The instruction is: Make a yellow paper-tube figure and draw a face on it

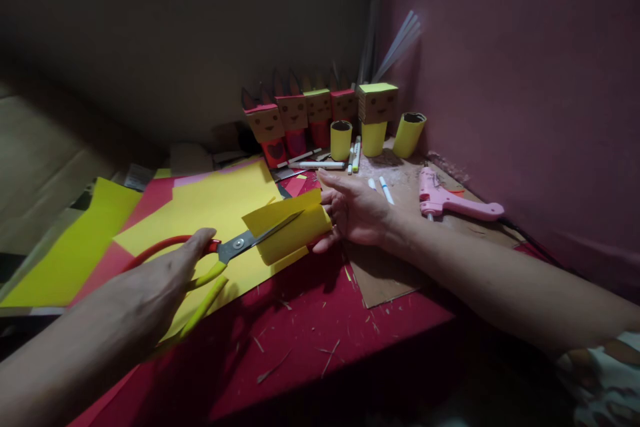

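Note:
My left hand (175, 273) is closed around the handles of a pair of scissors (237, 245), one handle red and the other yellow-green. The dark blades reach into a curled piece of yellow paper (290, 233), with a flap of it standing above them. At the far end of that piece, my right hand (357, 210) grips it, thumb stretched out along the top and fingers partly hidden behind the paper. Below the scissors lies a large yellow sheet (210, 203).
Cardboard-headed figures (293, 113) stand in a row at the back, beside yellow paper tubes (341, 140). Markers (320, 165) lie in front. A pink glue gun (460, 203) rests at right on cardboard (385, 273). Paper scraps (273, 368) dot the red table (300, 327).

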The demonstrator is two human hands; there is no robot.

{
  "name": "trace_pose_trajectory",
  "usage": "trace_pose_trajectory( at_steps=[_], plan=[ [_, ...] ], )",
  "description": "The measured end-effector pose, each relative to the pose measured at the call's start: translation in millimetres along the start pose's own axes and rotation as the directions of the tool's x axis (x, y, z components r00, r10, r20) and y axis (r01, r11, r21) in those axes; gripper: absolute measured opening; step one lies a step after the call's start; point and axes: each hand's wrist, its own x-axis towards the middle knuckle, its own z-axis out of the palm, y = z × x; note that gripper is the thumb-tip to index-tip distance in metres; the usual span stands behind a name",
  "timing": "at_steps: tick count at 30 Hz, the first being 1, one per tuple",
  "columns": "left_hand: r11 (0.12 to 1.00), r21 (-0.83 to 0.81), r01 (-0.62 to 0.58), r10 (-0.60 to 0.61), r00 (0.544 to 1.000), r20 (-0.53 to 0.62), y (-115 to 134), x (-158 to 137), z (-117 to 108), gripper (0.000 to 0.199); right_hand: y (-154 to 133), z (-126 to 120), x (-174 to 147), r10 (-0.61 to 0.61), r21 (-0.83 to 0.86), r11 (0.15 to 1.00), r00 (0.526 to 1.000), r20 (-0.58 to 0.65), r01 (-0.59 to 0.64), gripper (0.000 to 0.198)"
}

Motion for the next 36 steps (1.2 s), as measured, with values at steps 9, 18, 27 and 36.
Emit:
trace_pose_trajectory(
  at_steps=[9, 18, 27, 36],
  plan=[
    [0.999, 0.043, 0.017, -0.019, 0.998, 0.066, 23, 21, -21, 0.065, -1, 1, -1, 0.044, 0.019, 0.999, 0.999, 0.017, -0.044, 0.057],
    [0.989, 0.004, 0.148, -0.145, 0.966, 0.212, 18, 17, -16, 0.080, -1, 0, -2, 0.061, 0.039, 0.997, 0.998, 0.033, -0.062, 0.060],
    [0.988, -0.013, 0.151, -0.144, 0.962, 0.233, 19, 18, -16, 0.082, -1, -1, 0, 0.050, 0.012, 0.999, 0.996, 0.080, -0.051, 0.070],
    [0.991, -0.092, 0.098, -0.079, 0.978, 0.192, 24, 21, -22, 0.080, -3, 1, -2, 0.085, -0.021, 0.996, 0.991, 0.102, -0.083, 0.075]
  ],
)
